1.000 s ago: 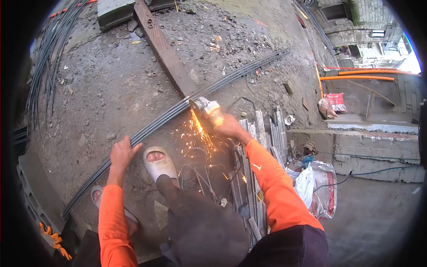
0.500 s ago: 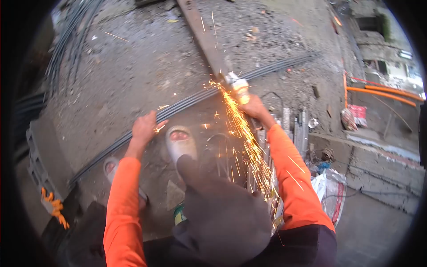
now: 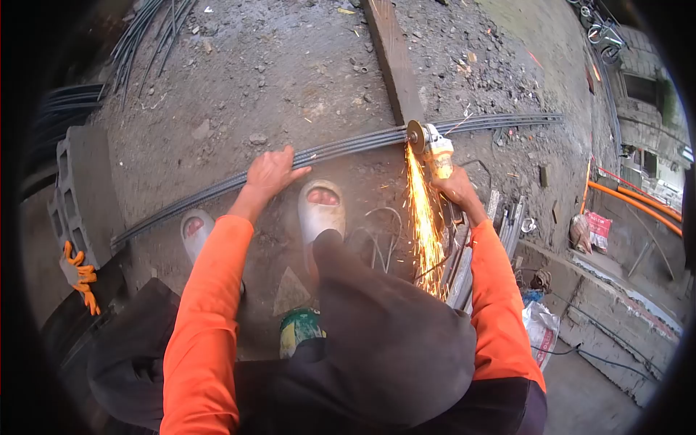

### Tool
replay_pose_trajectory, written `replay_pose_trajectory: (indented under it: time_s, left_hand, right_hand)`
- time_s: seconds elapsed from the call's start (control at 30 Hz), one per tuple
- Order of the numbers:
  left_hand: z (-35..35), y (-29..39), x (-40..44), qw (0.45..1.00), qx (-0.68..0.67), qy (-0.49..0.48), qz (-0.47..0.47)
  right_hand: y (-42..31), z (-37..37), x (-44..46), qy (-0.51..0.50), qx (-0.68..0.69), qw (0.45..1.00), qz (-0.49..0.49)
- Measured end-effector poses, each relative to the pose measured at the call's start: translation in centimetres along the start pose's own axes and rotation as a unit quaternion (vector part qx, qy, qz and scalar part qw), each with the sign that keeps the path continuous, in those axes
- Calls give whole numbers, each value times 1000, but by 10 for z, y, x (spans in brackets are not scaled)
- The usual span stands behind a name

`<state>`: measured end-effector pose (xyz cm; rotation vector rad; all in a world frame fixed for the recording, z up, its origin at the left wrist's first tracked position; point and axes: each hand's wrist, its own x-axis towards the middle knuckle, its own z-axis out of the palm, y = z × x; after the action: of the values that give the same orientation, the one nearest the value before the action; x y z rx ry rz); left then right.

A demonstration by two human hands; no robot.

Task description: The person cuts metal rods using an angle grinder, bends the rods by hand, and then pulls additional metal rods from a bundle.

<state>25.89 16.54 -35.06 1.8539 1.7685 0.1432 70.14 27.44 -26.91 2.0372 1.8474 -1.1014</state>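
My right hand (image 3: 455, 185) is wrapped round the body of a yellow and silver angle grinder (image 3: 439, 154). Its cutting disc (image 3: 415, 137) meets a bundle of long steel bars (image 3: 348, 146), and orange sparks (image 3: 420, 225) stream down toward me. My left hand (image 3: 268, 177) grips the same bars farther left, thumb apart on the near side. Under the bars, near the disc, ends a long wooden beam (image 3: 391, 61). My white-shod right foot (image 3: 321, 210) is just below the bars; the left foot (image 3: 196, 230) is farther left.
A hollow concrete block (image 3: 87, 196) with orange gloves (image 3: 80, 275) stands left. More bars (image 3: 148, 36) lie at upper left. Metal lengths (image 3: 464, 261) are beside my right forearm, and a green container (image 3: 301, 328) is near my knee. Orange pipes (image 3: 631, 203) lie right.
The view has shifted, so the bars and hands appear farther right. The grinder stays at the bars, still throwing sparks, which now fall more steeply. My left hand remains on the bars.
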Motion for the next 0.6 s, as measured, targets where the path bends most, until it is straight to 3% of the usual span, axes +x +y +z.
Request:
replay_pose_trajectory:
  time_s: [0.07, 0.27, 0.37, 0.4, 0.6]
  left_hand:
    - [2, -1, -1, 1000, 1, 2, 4]
    - [4, -2, -2, 1000, 11, 11, 11]
    - [3, -1, -2, 1000, 8, 14, 10]
    - [1, 0, -2, 1000, 5, 9, 5]
    - [-1, 1, -2, 1000, 4, -3, -2]
  right_hand:
    - [-3, -1, -7, -5, 30, 999, 36]
    - [-4, 5, -5, 33, 2, 999, -17]
    - [-18, 4, 6, 31, 53, 998, -26]
    - [-21, 4, 13, 48, 10, 999, 0]
    - [-24, -3, 20, 21, 12, 999, -21]
